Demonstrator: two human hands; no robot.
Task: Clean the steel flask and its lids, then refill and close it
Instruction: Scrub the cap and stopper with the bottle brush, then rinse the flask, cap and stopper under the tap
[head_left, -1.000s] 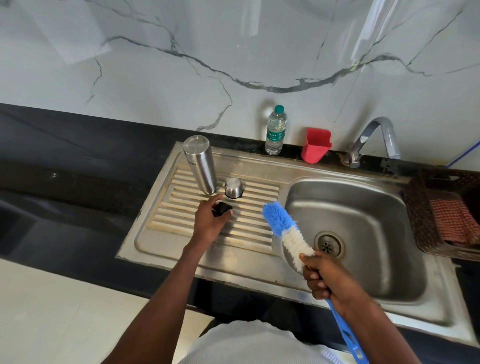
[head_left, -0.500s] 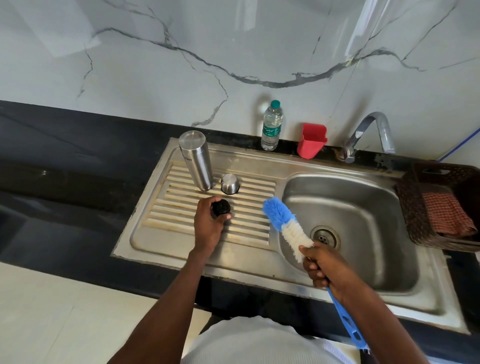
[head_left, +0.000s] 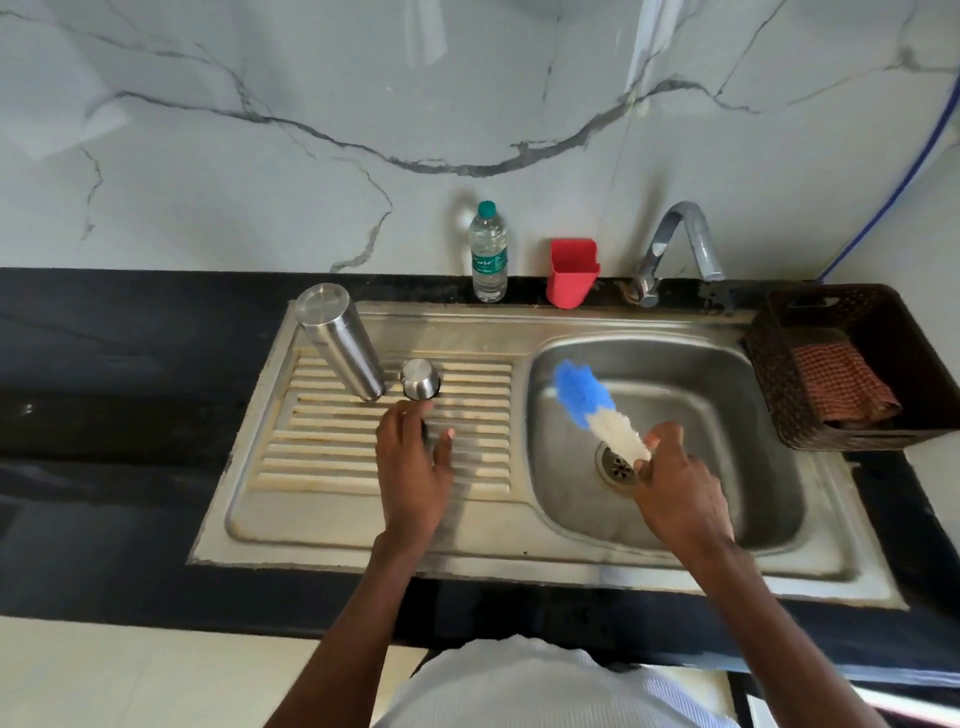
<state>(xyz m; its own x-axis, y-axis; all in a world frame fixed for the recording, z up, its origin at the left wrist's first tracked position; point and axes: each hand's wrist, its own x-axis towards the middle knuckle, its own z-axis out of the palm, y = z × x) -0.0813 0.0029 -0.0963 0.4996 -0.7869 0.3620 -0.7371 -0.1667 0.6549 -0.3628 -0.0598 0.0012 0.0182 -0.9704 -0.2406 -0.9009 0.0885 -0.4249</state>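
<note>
A: What takes up most of the view?
B: A steel sink (head_left: 519, 540) set in a black counter (head_left: 104, 415), ribbed drainboard on the left, basin on the right, tap (head_left: 675, 244) at the far edge.
A: And the flask?
B: The steel flask (head_left: 340, 340) stands at the far left of the drainboard, its steel lid (head_left: 420, 379) just beside it on the right.
A: The hands?
B: The left hand (head_left: 413, 478) rests on the drainboard just near of that lid, fingers curled over a small black cap (head_left: 425, 428), mostly hidden. The right hand (head_left: 680, 493) grips a bottle brush (head_left: 597, 410) over the basin, blue-and-white bristles pointing far-left.
A: Anything else?
B: A dark basket (head_left: 779, 364) at far right, a red holder (head_left: 571, 273) and a water bottle (head_left: 488, 254) by the wall.
</note>
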